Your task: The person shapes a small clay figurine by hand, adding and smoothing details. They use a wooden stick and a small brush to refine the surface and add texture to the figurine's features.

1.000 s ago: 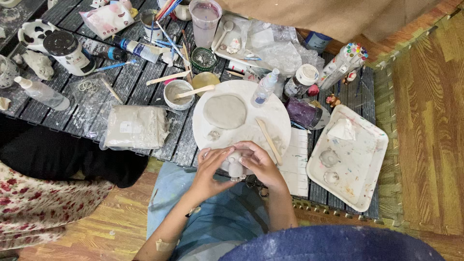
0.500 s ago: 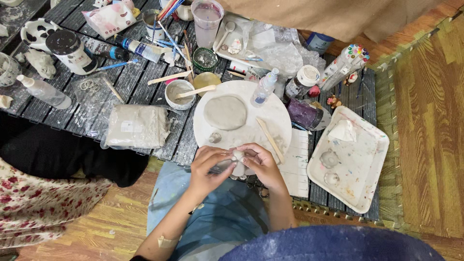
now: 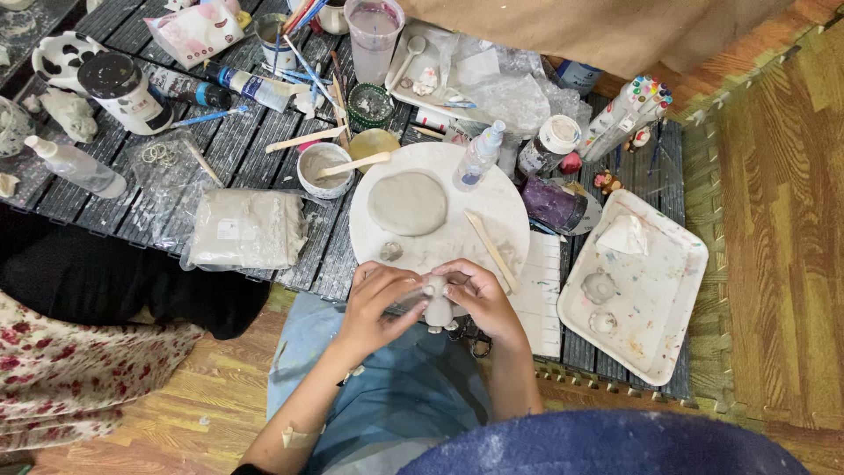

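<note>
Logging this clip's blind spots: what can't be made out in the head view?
- Small clay figure: mostly covered by the left hand and right hand; its shape is unclear.
- Tool under the left fingers: too blurred.
- Cup of brushes: cut off by the top edge.
- White tray: its lumps are too small.

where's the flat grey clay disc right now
In the head view the flat grey clay disc lies on the round white board, left of centre, just beyond the left hand and right hand, right of the small slip cup.

Matt grey clay figure (image 3: 437, 306); smooth white round board (image 3: 510, 211); rough slatted dark counter (image 3: 237, 149); crinkled glossy plastic bag (image 3: 246, 229) at nine o'clock.
</note>
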